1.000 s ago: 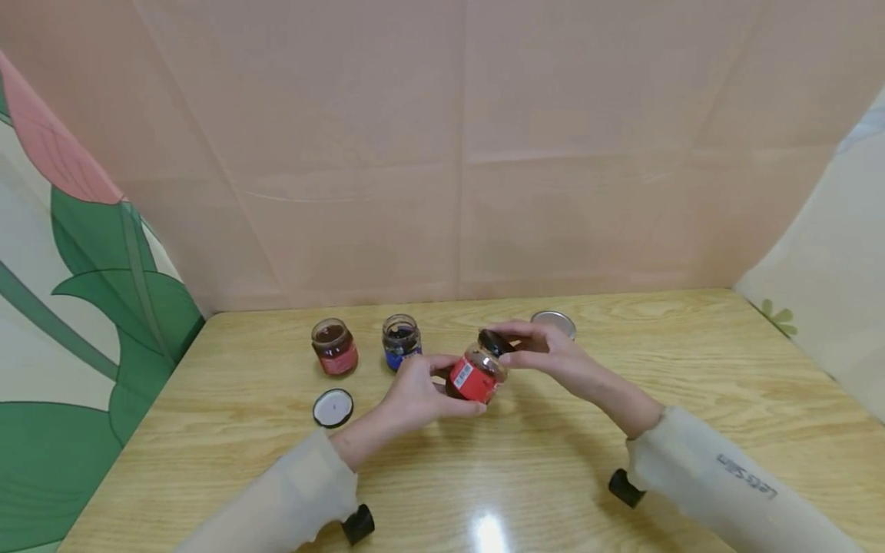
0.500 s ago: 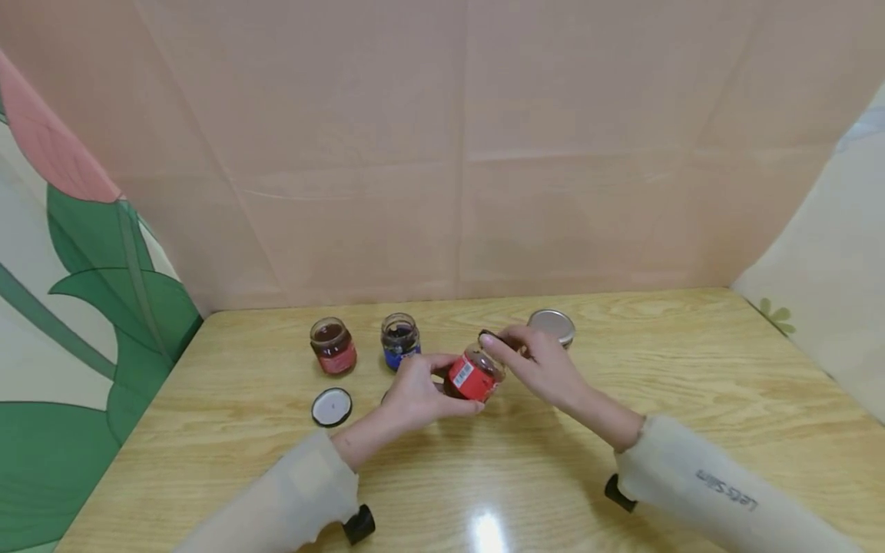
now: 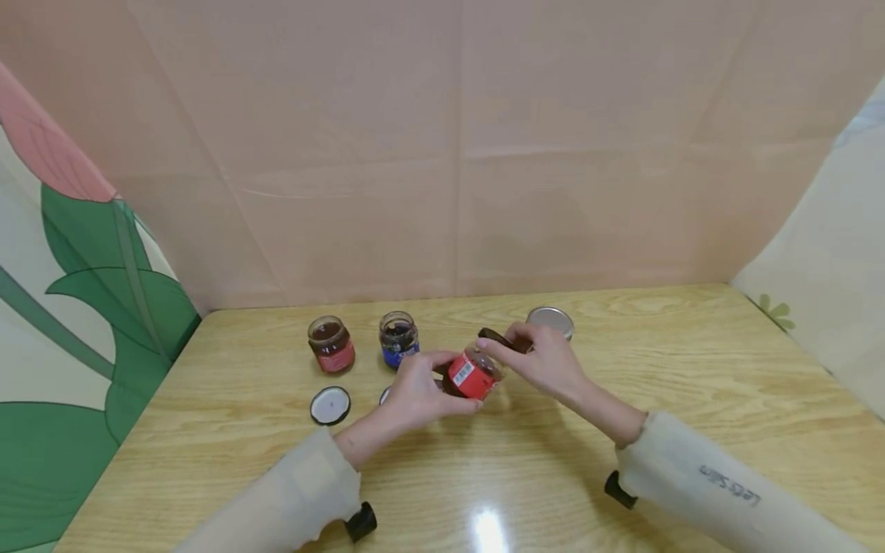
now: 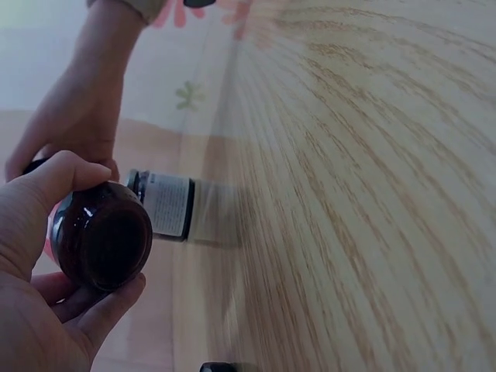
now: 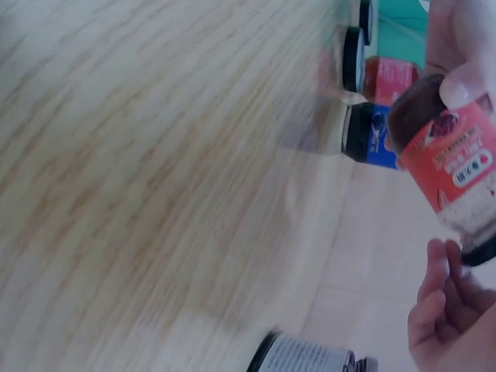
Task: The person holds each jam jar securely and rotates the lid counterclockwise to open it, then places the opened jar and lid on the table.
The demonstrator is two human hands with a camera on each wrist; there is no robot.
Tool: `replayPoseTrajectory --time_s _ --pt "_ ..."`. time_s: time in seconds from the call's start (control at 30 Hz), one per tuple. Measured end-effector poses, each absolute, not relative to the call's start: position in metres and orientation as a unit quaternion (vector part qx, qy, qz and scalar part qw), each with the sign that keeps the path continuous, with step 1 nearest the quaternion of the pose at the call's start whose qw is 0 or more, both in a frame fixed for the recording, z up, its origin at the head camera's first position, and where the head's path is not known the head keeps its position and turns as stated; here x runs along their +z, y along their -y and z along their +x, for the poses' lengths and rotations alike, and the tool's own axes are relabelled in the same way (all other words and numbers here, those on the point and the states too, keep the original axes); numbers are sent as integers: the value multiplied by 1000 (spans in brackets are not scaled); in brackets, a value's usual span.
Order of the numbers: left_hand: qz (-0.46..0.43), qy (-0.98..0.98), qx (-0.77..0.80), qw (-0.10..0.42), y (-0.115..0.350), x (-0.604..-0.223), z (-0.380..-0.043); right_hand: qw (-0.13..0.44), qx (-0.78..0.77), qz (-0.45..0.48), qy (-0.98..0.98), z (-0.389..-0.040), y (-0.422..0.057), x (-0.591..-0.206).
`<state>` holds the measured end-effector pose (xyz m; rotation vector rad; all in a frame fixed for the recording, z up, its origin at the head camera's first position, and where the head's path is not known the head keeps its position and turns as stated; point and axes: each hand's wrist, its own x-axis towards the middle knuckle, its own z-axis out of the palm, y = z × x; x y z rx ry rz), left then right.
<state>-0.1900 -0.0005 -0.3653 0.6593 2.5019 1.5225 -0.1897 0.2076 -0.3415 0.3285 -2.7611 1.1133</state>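
In the head view my left hand (image 3: 418,395) grips a small glass jar (image 3: 472,378) with a red label, tilted above the table. Its dark base (image 4: 108,244) faces the left wrist camera. My right hand (image 3: 546,365) pinches a black lid (image 3: 495,338) at the jar's mouth, thumb on the near side. Whether the lid touches the rim I cannot tell. To the left stand an uncapped red-labelled jar (image 3: 333,355) and an uncapped blue-labelled jar (image 3: 399,349), both with dark contents.
A loose lid (image 3: 330,405) lies white side up near my left forearm. Another lid (image 3: 384,395) is mostly hidden by my left hand. Behind my right hand stands a silver-topped jar (image 3: 551,319); its pale label (image 4: 167,203) shows in the left wrist view. A pink curtain (image 3: 456,153) hangs behind the table.
My right hand has turned, its thumb swinging up and left across the lid. The lid's tilt has changed at the jar's mouth. My left hand keeps its grip on the jar.
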Motion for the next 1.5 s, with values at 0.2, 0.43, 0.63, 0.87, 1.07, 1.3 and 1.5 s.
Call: replayPoseTrajectory --time_s 0.2,0.43,0.63,0.87,1.07,1.3,1.5 --pt "216 -828 512 73 4 -366 -191 8 421 177 890 -195 -218 -341" --pt "216 -814 528 112 6 -366 -193 -44 453 230 860 -197 -232 -337" --pt "210 -815 526 123 6 -367 -192 -38 426 205 881 -195 -228 -338" --pt "208 -816 528 113 2 -367 -192 44 361 150 919 -194 -219 -337" --pt "214 -823 516 101 1 -365 -192 62 321 178 928 -198 -220 -334" --pt "224 -834 497 87 2 -369 -193 11 333 201 921 -198 -225 -332" --pt "230 -834 495 79 3 -371 -195 11 336 203 920 -200 -225 -330"
